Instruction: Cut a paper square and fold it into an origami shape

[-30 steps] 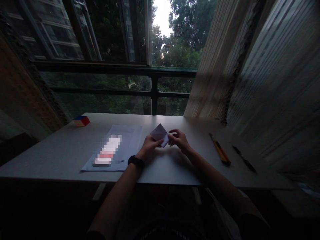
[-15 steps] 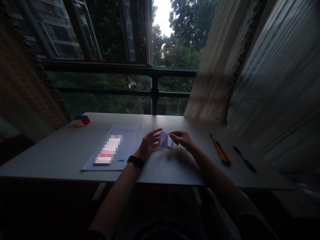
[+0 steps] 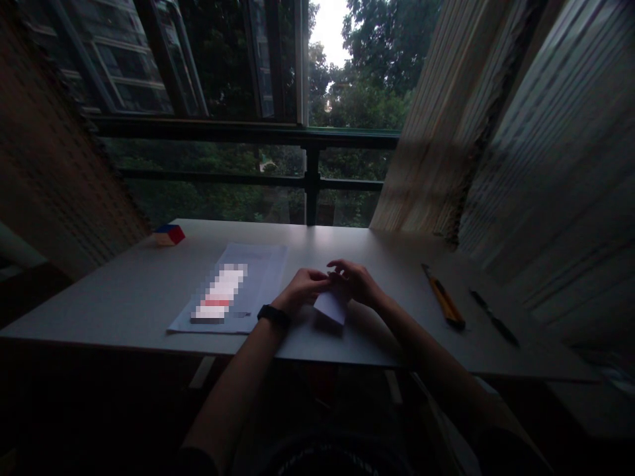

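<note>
Between my hands, above the white table [image 3: 367,337], is a small piece of folded white paper [image 3: 331,308], tilted so a flat face points toward me. My left hand [image 3: 303,288], with a dark band on its wrist, pinches the paper's upper left edge. On the other side my right hand [image 3: 356,281] has its fingers curled around the top right of the paper, partly hiding it. The fingertips of both hands nearly meet at the paper's top edge.
Left of my hands lie white paper sheets [image 3: 265,271] with a blurred-out patch. A colourful cube [image 3: 169,235] sits at the far left. On the right are a yellow utility knife [image 3: 444,301] and a dark pen-like tool [image 3: 493,318]. Window and curtains stand behind.
The folded paper has been turned and lowered toward me, now showing a flat face. My left hand has closed from spread fingers to a pinch, and the hands have drawn together.
</note>
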A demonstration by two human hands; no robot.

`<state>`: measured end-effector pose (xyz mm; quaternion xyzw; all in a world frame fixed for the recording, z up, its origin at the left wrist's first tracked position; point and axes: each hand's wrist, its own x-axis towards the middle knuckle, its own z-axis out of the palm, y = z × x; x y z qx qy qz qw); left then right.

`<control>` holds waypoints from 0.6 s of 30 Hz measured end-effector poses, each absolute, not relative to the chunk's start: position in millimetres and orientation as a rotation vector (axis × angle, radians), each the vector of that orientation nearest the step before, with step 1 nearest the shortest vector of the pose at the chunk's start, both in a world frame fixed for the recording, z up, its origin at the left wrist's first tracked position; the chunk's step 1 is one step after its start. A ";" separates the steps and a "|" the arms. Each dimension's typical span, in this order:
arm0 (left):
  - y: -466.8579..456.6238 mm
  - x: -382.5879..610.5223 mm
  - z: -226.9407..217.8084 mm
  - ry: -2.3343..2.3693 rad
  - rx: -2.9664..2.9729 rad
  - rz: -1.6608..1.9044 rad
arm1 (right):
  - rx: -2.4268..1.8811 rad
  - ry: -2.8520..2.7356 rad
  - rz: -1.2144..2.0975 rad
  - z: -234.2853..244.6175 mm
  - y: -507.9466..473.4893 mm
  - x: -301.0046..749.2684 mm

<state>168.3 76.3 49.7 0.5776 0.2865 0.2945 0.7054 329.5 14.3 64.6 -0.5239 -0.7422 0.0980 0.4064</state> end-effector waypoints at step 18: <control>86.0 168.8 50.4 0.598 1.063 0.723 | -1.175 -1.381 0.753 58.0 23.2 339.5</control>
